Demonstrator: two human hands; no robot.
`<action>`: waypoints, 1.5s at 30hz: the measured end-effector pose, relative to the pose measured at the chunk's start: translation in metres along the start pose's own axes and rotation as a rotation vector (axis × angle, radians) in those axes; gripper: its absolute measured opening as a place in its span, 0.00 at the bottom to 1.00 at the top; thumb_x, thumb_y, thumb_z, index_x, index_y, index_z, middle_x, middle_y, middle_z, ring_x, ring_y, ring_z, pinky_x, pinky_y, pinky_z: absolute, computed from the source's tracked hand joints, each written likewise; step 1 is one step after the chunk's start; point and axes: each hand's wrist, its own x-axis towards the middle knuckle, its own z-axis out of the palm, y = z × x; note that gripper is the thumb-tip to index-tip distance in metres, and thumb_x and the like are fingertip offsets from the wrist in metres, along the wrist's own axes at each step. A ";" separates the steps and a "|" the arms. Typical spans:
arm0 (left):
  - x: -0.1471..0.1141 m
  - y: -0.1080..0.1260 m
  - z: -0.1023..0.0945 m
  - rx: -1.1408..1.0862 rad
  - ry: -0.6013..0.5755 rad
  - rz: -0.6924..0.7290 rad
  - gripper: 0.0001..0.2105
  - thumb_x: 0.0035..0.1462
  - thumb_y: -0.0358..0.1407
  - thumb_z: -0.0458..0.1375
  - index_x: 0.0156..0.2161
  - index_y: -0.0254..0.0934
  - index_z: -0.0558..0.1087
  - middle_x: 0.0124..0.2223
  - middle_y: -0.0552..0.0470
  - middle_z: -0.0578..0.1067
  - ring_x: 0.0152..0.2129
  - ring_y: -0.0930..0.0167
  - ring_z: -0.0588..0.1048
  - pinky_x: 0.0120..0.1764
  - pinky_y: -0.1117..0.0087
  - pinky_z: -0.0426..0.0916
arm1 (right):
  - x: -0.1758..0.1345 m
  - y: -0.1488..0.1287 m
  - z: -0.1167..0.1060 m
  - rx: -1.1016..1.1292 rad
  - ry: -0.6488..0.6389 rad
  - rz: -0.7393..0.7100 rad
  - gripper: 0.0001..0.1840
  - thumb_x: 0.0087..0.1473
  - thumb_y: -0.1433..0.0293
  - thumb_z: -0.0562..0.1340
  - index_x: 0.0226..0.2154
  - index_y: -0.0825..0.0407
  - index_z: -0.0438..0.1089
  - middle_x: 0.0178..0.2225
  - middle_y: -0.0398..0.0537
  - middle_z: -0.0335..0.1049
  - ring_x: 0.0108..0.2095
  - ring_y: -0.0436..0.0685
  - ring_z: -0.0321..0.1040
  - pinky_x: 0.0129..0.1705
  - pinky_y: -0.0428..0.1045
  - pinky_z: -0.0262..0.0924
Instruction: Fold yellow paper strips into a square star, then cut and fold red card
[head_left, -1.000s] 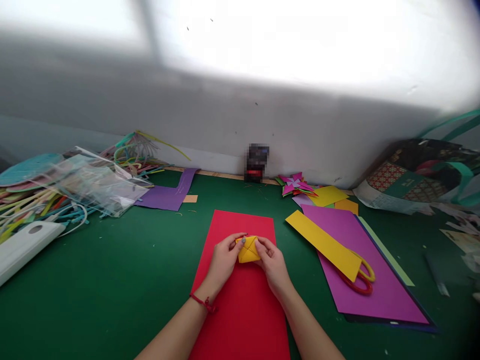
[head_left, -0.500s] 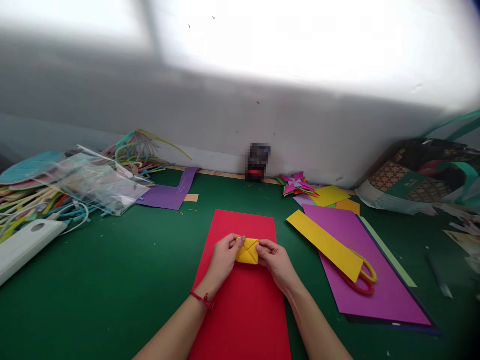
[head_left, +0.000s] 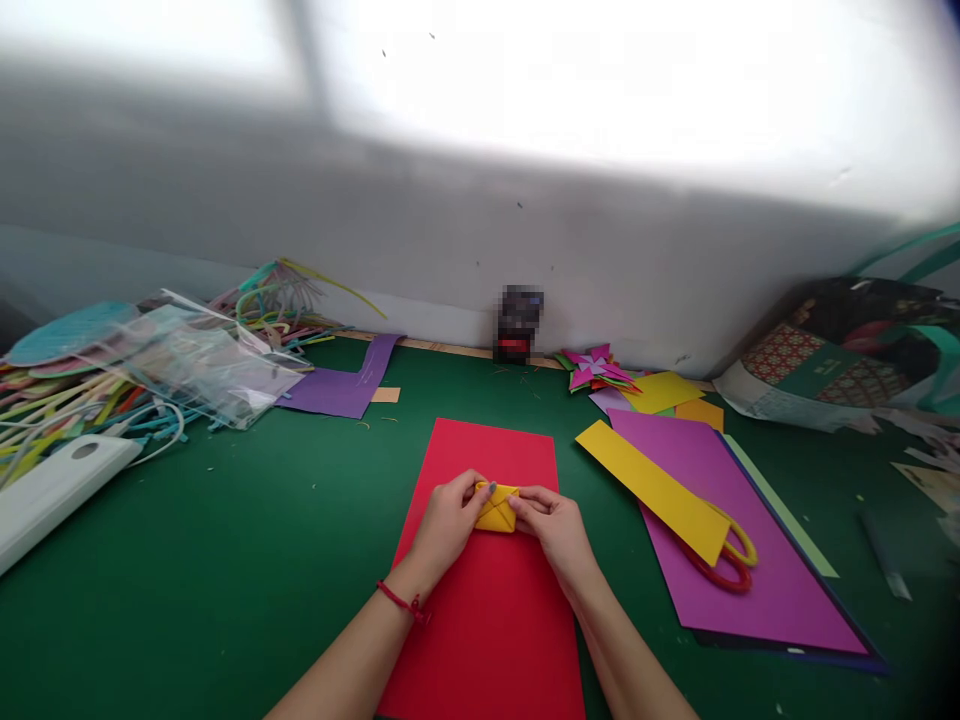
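Yellow folded paper (head_left: 498, 515) below frame centre, over red sheet (head_left: 487, 630); contact with the sheet unclear. Left hand (head_left: 451, 518) pinching its left side, thumb on top; right hand (head_left: 558, 528) pinching its right edge. Risk, my judgement: uneven pull between the 2 pinches could loosen the crossing folds; heavy thumb pressure could crush them.

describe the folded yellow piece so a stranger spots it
On the green table, find the red sheet. Over it, the left hand and right hand hold the folded yellow piece. Unlike the flat yellow strip, it's small and squarish with crossing lines.
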 end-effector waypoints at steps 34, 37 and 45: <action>0.010 0.007 0.003 -0.394 -0.220 -0.141 0.16 0.54 0.46 0.51 0.31 0.32 0.66 0.26 0.53 0.68 0.22 0.74 0.69 0.26 0.75 0.65 | -0.002 -0.012 0.000 -0.115 -0.226 -0.147 0.12 0.52 0.59 0.56 0.29 0.52 0.61 0.23 0.39 0.63 0.17 0.50 0.64 0.14 0.44 0.61; 0.019 0.007 0.001 -0.372 -0.337 -0.230 0.18 0.54 0.47 0.49 0.35 0.30 0.67 0.23 0.50 0.71 0.18 0.71 0.72 0.23 0.70 0.68 | 0.008 -0.010 -0.006 -0.099 -0.242 -0.132 0.13 0.52 0.59 0.56 0.29 0.53 0.60 0.20 0.39 0.63 0.16 0.50 0.64 0.13 0.44 0.61; 0.020 0.006 0.002 -0.351 -0.324 -0.121 0.19 0.55 0.48 0.48 0.36 0.32 0.67 0.21 0.52 0.71 0.13 0.74 0.70 0.16 0.75 0.66 | 0.015 -0.006 -0.011 -0.093 -0.295 -0.141 0.11 0.55 0.61 0.54 0.30 0.52 0.60 0.21 0.40 0.66 0.16 0.50 0.65 0.17 0.45 0.62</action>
